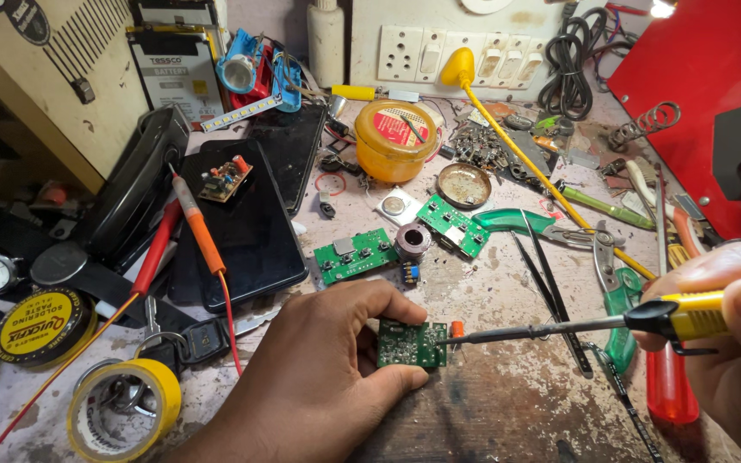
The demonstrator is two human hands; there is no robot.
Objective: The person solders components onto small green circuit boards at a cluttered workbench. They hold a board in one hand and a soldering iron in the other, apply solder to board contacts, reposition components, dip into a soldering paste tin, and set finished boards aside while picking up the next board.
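Left to right: a yellow tape roll [123, 410] lies at the bench's near-left edge, beside a dark tablet [246, 227] bearing a red-orange probe [200, 227]. The left hand [319, 377] pinches a small green circuit board [412, 345] upright on the worn benchtop [508, 411], thumb and fingers closed on its edges. The right hand [731, 334] grips a yellow-handled soldering iron [576, 326], its tip touching the board's right edge near an orange capacitor [457, 329].

Bright, even light from above, soft shadows, sharp centre, right edge blurred and slightly stretched.
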